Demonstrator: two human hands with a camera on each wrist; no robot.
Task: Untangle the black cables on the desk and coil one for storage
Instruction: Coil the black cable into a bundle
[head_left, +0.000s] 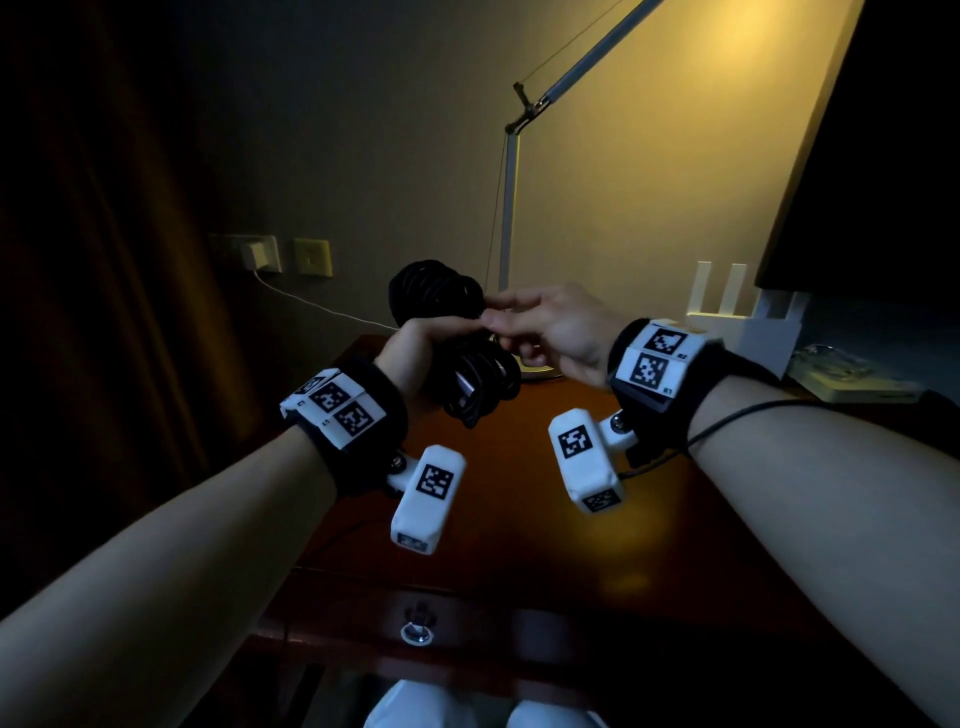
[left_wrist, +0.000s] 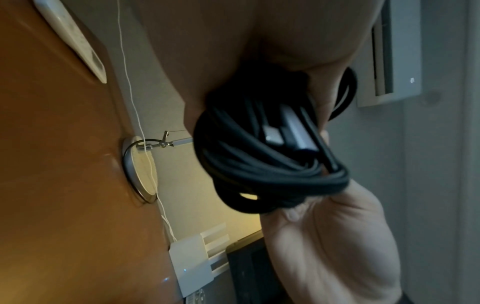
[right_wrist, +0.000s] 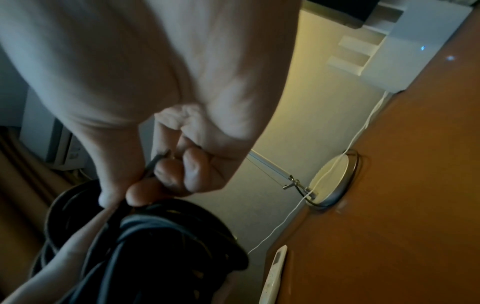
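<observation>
The coiled black cable (left_wrist: 262, 164) looks matt and finely braided, its connector (left_wrist: 291, 133) smooth grey metal. The desk (head_left: 519, 519) is glossy reddish-brown wood; the lamp arm (head_left: 509, 208) and round base (left_wrist: 140, 168) are brushed metal, and the router (left_wrist: 192, 265) is smooth white plastic.

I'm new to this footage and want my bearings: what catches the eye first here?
The bundle of black cable, gripped around its middle by the left hand above the desk. The right hand pinches a strand at the bundle's top. Behind them, a desk lamp stands against the warmly lit wall.
</observation>
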